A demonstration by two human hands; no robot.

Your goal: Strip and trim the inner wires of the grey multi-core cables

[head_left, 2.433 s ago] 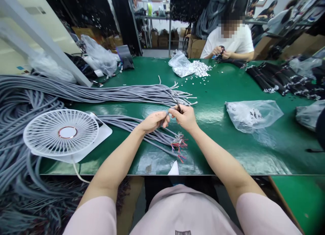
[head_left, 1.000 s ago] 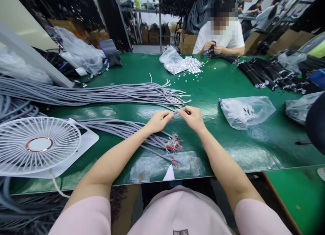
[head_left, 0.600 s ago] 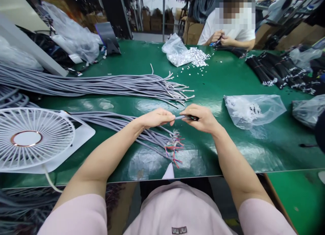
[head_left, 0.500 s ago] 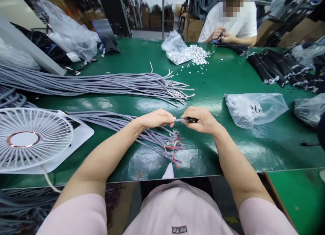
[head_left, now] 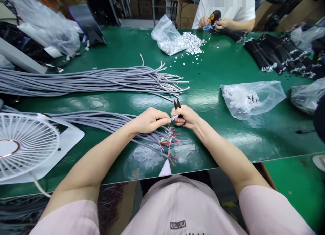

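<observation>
My left hand (head_left: 153,120) pinches a grey cable close to its end (head_left: 174,118), which shows pale between my two hands. Dark pliers or cutters (head_left: 177,104) sit in my right hand (head_left: 186,116), jaws pointing away from me and slightly apart. The thumb and fingers of that hand also touch the cable end. Just below my hands lies a bundle of grey cables (head_left: 101,119) whose stripped ends (head_left: 169,140) fan out in red, white and blue wires. Farther back rests a second bundle of grey cables (head_left: 83,81) with whitish ends.
A white fan (head_left: 30,143) stands at the left. Behind are a plastic bag (head_left: 169,39) and spilled white bits (head_left: 194,42). Another bag of white pieces (head_left: 243,99) lies right, with black cable bundles (head_left: 276,55) beyond. Across the table a co-worker (head_left: 228,18) handles an orange-and-black tool.
The pliers have turned in my right hand, so their jaws now point away from me. Both hands have shifted slightly left in the picture. The camera view has tilted down.
</observation>
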